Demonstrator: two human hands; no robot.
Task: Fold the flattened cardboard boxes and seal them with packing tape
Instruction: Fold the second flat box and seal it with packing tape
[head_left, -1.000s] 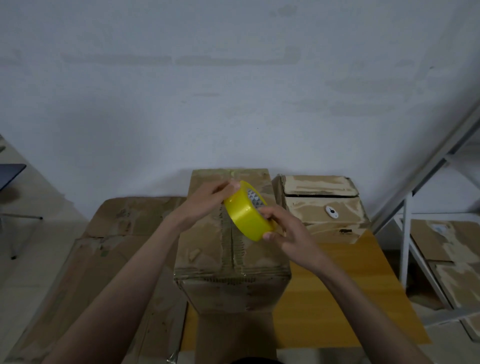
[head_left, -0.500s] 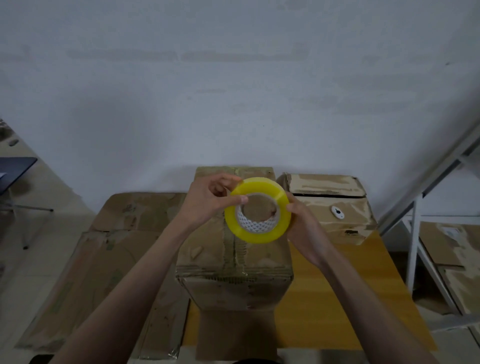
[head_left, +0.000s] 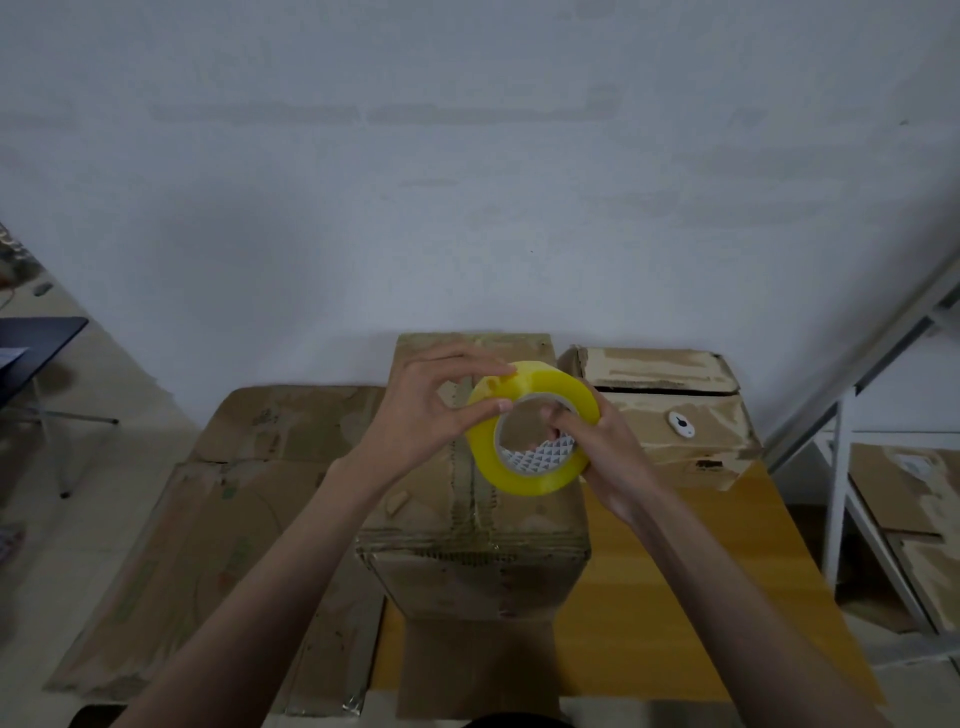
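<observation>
A yellow roll of packing tape (head_left: 524, 475) is held up in front of me over a folded cardboard box (head_left: 478, 551) that stands on the wooden table (head_left: 691, 597). My left hand (head_left: 431, 410) pinches the roll's upper left rim between thumb and fingers. My right hand (head_left: 608, 452) grips the roll from the right, with fingers curled into its core. The roll's open core faces me and shows a patterned white lining. Old tape runs along the box's top seam.
A second cardboard box (head_left: 670, 415) stands to the right at the back, with a small white object (head_left: 681, 424) on it. Flattened cardboard sheets (head_left: 228, 519) lie on the left. A metal shelf frame (head_left: 841, 467) with more cardboard stands at the right. The wall is close behind.
The roll has been turned from edge-on so that its open core faces me. My right fingers have moved into the core, and my left hand now pinches the rim.
</observation>
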